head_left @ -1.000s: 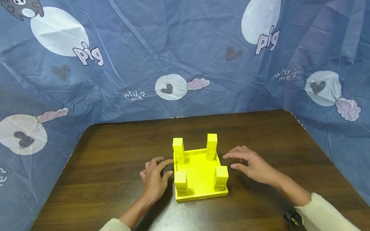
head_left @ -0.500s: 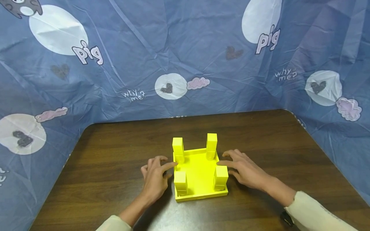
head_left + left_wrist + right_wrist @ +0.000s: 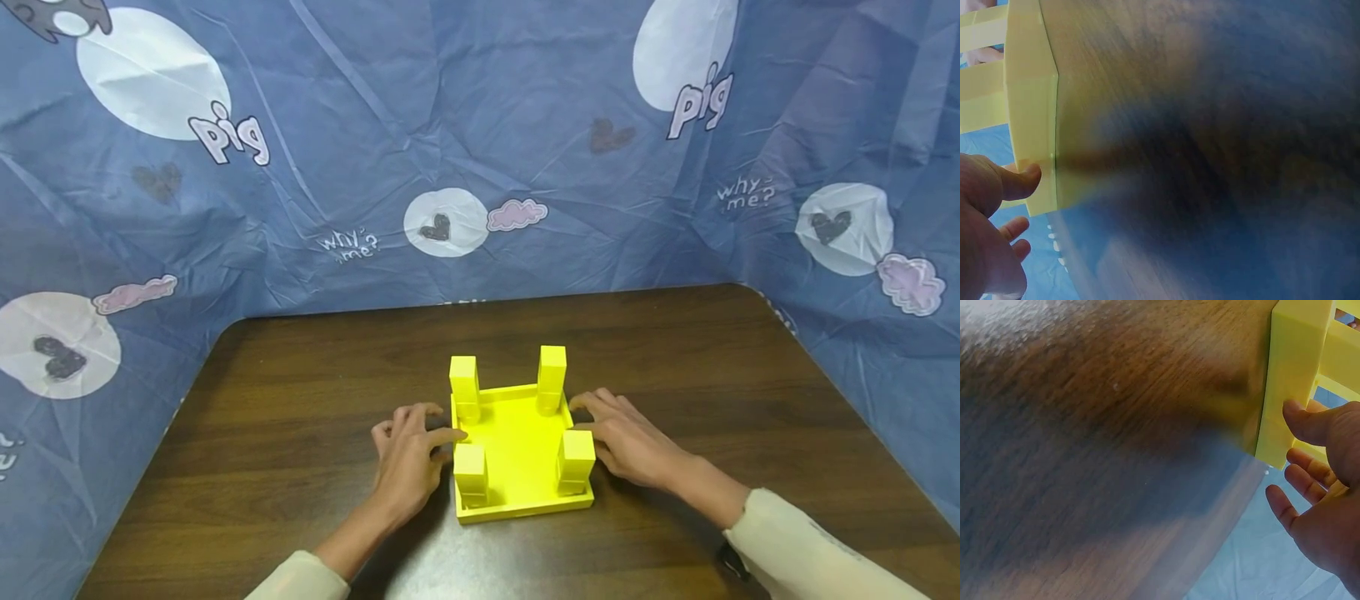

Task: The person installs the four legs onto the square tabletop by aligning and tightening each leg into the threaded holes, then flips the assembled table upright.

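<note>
A yellow upturned toy table, square and rimmed, lies on the dark table with a blocky leg standing up at each corner. My left hand pinches its left rim: the index finger reaches over the edge, and in the left wrist view the thumb lies against the outer wall. On the opposite rim my right hand does the same between the two right legs. The right wrist view shows that thumb against the yellow outer side, other fingers spread below. Legs partly hide the right fingertips in the head view.
The brown wood-grain table has rounded far corners. Blue printed fabric hangs behind it and along both sides. A small black object shows beneath the right cream sleeve.
My right hand has moved left onto the right rim. The left index finger has slid over the left rim. The yellow toy table stays where it was.
</note>
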The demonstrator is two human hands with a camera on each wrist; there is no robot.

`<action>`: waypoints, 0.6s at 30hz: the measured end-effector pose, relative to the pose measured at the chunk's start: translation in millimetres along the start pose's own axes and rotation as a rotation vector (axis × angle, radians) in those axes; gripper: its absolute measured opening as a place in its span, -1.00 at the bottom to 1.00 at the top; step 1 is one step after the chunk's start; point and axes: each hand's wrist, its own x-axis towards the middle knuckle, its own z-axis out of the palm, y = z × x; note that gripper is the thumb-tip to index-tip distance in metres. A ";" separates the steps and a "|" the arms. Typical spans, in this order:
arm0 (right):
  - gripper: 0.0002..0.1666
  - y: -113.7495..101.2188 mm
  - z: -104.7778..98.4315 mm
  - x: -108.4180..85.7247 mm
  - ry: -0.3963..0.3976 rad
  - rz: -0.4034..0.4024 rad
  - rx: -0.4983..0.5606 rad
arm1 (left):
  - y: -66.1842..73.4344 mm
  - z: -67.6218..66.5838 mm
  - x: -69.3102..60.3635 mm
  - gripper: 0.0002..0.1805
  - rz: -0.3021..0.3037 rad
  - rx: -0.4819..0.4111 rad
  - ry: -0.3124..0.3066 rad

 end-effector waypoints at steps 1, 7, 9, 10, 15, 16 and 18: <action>-0.61 -0.3 -0.2 0.3 0.001 -0.001 -0.004 | 0.1 0.2 0.5 -0.64 0.006 0.008 -0.001; -0.67 -1.4 2.1 1.4 0.018 0.023 -0.001 | 0.0 1.2 1.5 -0.67 0.039 0.029 -0.005; -0.70 -1.4 3.6 1.5 0.021 0.028 0.004 | -0.6 1.8 1.8 -0.67 0.053 0.034 -0.005; -0.69 -1.2 4.4 1.6 0.021 0.030 0.004 | -1.0 2.3 1.8 -0.67 0.061 0.043 -0.004; -0.68 -1.5 6.0 1.1 0.029 0.024 -0.001 | -2.9 4.5 2.4 -0.68 0.088 0.075 -0.011; -0.69 -1.7 6.0 1.1 0.031 0.023 -0.004 | -3.0 4.7 2.5 -0.68 0.091 0.079 -0.014; -0.71 -1.7 6.0 1.1 0.032 0.022 -0.013 | -3.1 5.0 2.9 -0.67 0.093 0.075 -0.021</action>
